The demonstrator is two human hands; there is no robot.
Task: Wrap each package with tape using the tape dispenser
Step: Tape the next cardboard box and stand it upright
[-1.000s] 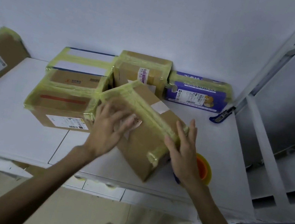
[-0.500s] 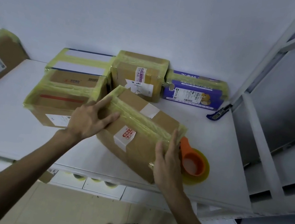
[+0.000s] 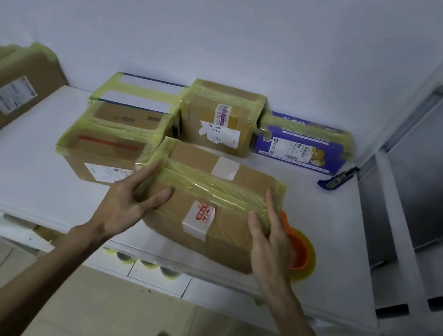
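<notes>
The left fingers (image 3: 149, 174) bend slightly over the left end of the package (image 3: 220, 239), with the thumb spread wide and pressed on its front face, so the left hand (image 3: 124, 206) grips that corner. The right fingers (image 3: 272, 204) are straight and lie flat against the package's right end, thumb tip at the front edge; the right hand (image 3: 271, 239) presses rather than curls. Between the two hands the brown package sits near the front edge of the white desk (image 3: 20, 172), with bands of yellowish tape along its top edge and ends and a red-and-white sticker on the front. Just beside it on the right, partly hidden by the right hand, lies the orange tape dispenser (image 3: 303, 252) with its yellow roll. Behind, against the wall, stand more taped packages – brown boxes (image 3: 99, 153) to the left and centre, a purple one (image 3: 302, 147) to the right – and a blue knife (image 3: 335, 181) near the shelf frame
</notes>
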